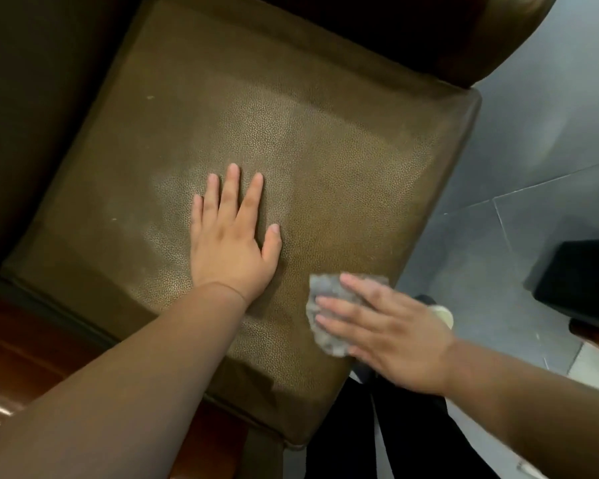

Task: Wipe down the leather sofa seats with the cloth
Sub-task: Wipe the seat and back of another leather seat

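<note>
Left hand [234,242] flat on seat cushion [343,150] | right hand [382,328] flat, pressing cloth [329,305] at cushion edge

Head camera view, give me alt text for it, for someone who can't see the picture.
A person's right hand presses a grey cloth with straight fingers onto the front edge of a brown leather sofa seat. The left hand lies flat, fingers spread, on the middle of the cushion. Grey floor tiles show to the right.
</note>
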